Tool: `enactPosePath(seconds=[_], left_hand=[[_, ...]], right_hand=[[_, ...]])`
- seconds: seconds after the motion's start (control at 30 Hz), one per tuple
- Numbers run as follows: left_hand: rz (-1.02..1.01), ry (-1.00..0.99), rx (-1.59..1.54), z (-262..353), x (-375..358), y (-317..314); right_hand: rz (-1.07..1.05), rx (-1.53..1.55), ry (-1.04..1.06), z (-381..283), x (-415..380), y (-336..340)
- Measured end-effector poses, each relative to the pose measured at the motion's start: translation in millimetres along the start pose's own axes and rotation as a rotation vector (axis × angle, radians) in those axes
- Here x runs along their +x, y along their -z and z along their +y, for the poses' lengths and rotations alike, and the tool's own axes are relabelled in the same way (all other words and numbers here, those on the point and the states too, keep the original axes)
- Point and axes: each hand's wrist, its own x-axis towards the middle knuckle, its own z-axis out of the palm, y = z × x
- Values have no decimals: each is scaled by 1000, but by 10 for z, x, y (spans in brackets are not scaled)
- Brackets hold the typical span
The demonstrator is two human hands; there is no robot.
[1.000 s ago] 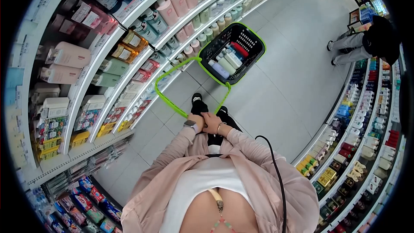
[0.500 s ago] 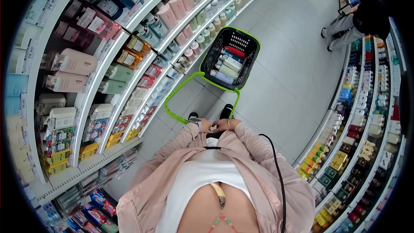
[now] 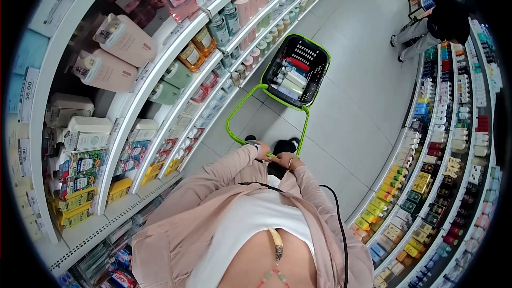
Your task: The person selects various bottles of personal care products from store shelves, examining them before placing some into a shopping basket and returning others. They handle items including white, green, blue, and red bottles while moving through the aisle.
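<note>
A black basket (image 3: 314, 82) with a green rim stands on the floor ahead, holding a red item and several pale bottles. Its green handle (image 3: 230, 119) is tilted toward me. Both hands are together at the near bar of that handle, in front of my waist. My left hand (image 3: 262, 150), with a watch at the wrist, has its fingers closed around the bar. Beside it, my right hand (image 3: 284, 159), with a bracelet, is also closed on the bar. A short green stretch shows between them.
Curved shelves (image 3: 114, 144) with bottles, boxes and price tags line the left side. More shelves (image 3: 421, 181) stand on the right. A person in dark top and grey trousers (image 3: 413, 32) is at the upper right. A black cable (image 3: 341, 224) hangs over my right side.
The view has turned and shifted, so the left shelves look nearer and the basket sits slightly further right. My hands have moved right in view, and green handle now shows between them.
</note>
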Motion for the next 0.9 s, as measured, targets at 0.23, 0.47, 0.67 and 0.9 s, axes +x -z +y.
enactPosePath(seconds=[0.23,0.47,0.67,0.9], left_hand=[[111,-4,178,-380,111,-675],[-23,298,174,-524,-469,-1136],[157,358,301,-437,-973,-1702],[52,304,348,-638,-1028,-1531]], right_hand=[[23,-72,91,-358,-38,-375],[47,-114,207,-676,144,-1172],[65,-26,213,-866,157,-1844],[-36,10,294,-1030,222,-1712]])
